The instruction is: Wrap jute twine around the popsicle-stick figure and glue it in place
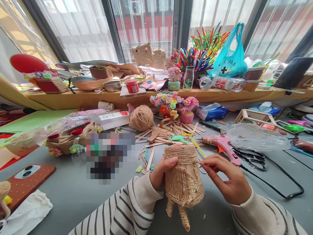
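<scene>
My left hand (164, 169) is wrapped around the left side of a twine-covered pot (183, 176), thumb pressed on its front. Rows of jute twine circle the pot, a patch of bare surface shows in the middle, and two stubby twine-wrapped legs point down towards me. At the pot's upper right side, my right hand (225, 176) has thumb and fingertips pinched together; whatever is between them is too small to make out. Just beyond lie a pink hot glue gun (223, 145) and loose wooden craft sticks (156, 133). A ball of jute twine (141, 117) rests farther back.
Black scissors (254, 158) and the glue gun's cord (281, 192) lie to the right, near a clear plastic bag (259, 137). At left are a phone (31, 179), crumpled tissue (34, 209) and a twine basket (63, 142). Crocheted flowers (168, 99) stand before a crowded ledge (97, 98).
</scene>
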Tool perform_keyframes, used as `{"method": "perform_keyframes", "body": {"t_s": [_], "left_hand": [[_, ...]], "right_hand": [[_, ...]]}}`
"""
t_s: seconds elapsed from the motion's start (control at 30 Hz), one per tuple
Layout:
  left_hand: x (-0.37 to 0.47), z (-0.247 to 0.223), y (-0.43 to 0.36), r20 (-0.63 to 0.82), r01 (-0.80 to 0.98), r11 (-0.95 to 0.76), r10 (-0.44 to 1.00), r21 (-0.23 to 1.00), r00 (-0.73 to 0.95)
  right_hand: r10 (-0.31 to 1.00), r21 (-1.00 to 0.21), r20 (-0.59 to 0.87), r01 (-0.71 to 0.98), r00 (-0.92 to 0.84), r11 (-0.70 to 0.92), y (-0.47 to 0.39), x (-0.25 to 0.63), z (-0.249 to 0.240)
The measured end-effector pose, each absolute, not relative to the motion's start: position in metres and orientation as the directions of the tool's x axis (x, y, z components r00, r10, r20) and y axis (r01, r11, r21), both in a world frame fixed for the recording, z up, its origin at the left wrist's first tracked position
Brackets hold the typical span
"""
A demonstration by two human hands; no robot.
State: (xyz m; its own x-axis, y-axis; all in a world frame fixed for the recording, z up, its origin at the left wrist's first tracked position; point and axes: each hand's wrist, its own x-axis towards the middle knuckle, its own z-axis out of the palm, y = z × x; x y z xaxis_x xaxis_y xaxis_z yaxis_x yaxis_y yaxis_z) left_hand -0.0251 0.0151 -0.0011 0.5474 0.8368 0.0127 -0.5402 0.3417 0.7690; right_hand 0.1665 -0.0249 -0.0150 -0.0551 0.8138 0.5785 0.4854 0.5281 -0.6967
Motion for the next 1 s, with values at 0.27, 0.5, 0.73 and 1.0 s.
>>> {"method": "perform_keyframes", "body": {"t_s": [0.27,0.5,0.73,1.0], "left_hand": [[-0.024,0.001,0.015,0.011,-0.542,0.339,0.841,0.769,0.541],[-0.030,-0.008,0.018,-0.055,-0.498,0.451,0.779,0.741,0.624],[-0.032,-0.012,0.019,-0.043,-0.487,0.488,0.737,0.724,0.674],[-0.029,-0.008,0.017,-0.035,-0.475,0.445,0.757,0.759,0.653]], "right_hand": [[0.812,-0.695,0.583,0.495,-0.038,0.522,-0.027,0.165,-0.014],[0.723,-0.573,0.669,0.500,-0.172,0.650,-0.024,0.174,-0.005],[0.603,-0.380,0.764,0.594,-0.231,0.709,-0.022,0.181,-0.006],[0.586,-0.338,0.781,0.642,-0.217,0.688,-0.023,0.177,-0.005]]}}
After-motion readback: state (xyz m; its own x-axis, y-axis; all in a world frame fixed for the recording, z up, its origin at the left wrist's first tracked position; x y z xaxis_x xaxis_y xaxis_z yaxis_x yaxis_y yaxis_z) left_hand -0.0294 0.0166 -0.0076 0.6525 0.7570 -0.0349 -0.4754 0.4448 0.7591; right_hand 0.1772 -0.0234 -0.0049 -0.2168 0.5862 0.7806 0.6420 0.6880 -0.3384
